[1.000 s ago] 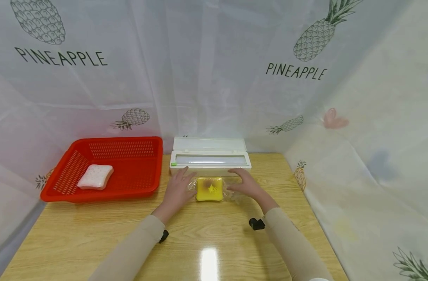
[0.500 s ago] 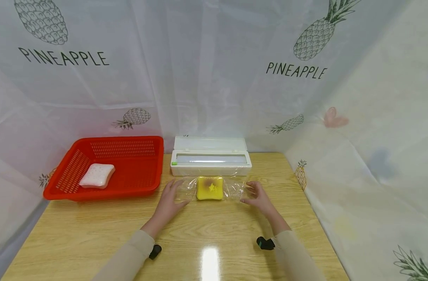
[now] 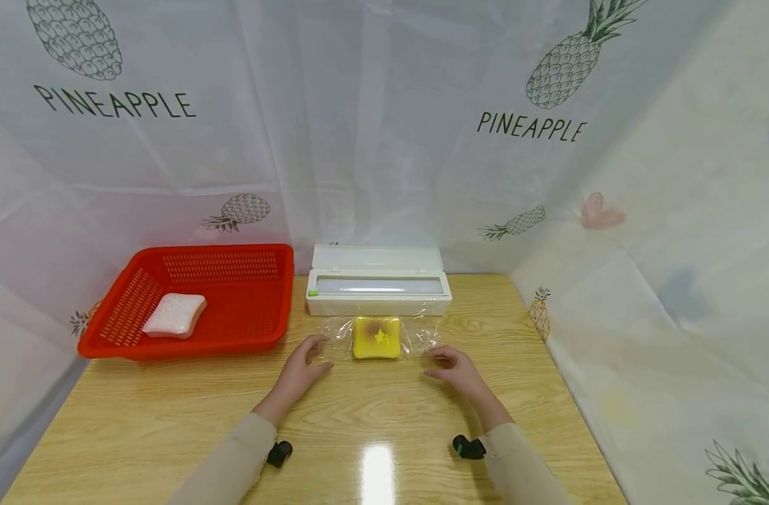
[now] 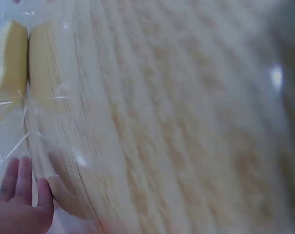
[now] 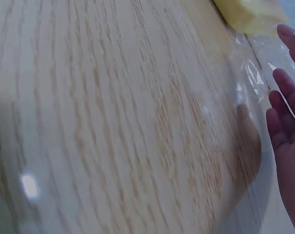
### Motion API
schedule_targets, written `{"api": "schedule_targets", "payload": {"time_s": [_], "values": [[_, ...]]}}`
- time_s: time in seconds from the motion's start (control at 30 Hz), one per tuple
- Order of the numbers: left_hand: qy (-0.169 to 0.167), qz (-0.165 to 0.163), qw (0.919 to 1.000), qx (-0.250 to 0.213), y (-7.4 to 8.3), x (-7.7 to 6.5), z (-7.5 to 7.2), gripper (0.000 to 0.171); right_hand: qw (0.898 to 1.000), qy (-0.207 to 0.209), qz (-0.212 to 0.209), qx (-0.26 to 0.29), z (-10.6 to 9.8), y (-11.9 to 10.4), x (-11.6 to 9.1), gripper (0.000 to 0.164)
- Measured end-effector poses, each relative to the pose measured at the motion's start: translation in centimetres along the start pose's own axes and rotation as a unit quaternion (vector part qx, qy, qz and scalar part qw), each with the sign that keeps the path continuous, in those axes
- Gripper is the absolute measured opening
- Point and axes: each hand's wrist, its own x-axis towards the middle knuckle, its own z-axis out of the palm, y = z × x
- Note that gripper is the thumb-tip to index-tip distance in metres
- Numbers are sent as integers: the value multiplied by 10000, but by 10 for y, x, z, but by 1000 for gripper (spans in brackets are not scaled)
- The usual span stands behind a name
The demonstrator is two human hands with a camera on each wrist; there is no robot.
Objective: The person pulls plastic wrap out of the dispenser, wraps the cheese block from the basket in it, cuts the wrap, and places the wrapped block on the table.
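A yellow, square toast-shaped piece (image 3: 376,337) with a brown patch lies on the table. Clear cling film (image 3: 416,338) spreads out on both sides of it, looking crinkled. At the film's left end is my left hand (image 3: 298,368), fingers loosely bent and thumb apart; in the left wrist view its fingers (image 4: 23,180) pinch nothing. Opposite, my right hand (image 3: 458,372) is by the film's right end. The right wrist view has its fingers (image 5: 284,119) spread near the film; whether they touch it I cannot tell.
Just behind stands a white cling film dispenser (image 3: 379,306) with its lid raised and a green slider at the left. To the left, a red basket (image 3: 233,340) holds a white toast-shaped piece (image 3: 175,315). A patterned curtain (image 3: 372,140) hangs behind the wooden table (image 3: 334,449).
Both hands have moved outward from beside the yellow piece to the film's ends, then slightly nearer me. More film shows at the sides. The yellow piece has stayed in place.
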Motion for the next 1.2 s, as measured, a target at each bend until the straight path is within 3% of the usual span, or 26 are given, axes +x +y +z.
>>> {"api": "schedule_targets", "payload": {"time_s": [0.13, 0.33, 0.57, 0.7, 0.97, 1.1, 1.2], "values": [[39, 105, 9999, -81, -5, 3, 2, 43, 9992, 336, 224, -54, 1, 5, 2, 36], [79, -22, 9998, -184, -7, 7, 0, 39, 9900, 1039, 551, 784, -3, 30, 12, 36], [166, -368, 9975, -581, -3, 14, -1, 34, 9830, 1351, 336, 1197, -7, 26, 19, 37], [195, -236, 9987, -396, -3, 18, -3, 33, 9861, 1252, 315, 1050, -10, 26, 23, 39], [-48, -109, 9999, 61, -2, 17, -12, 49, 9970, 721, 267, 123, -26, 20, 22, 40], [19, 78, 9999, 74, 2, 16, -17, 50, 9992, 285, 247, 114, -36, 2, 17, 40], [116, 273, 9993, -216, 9, 13, -20, 48, 9992, 76, 316, 219, -40, -17, 11, 42]]}}
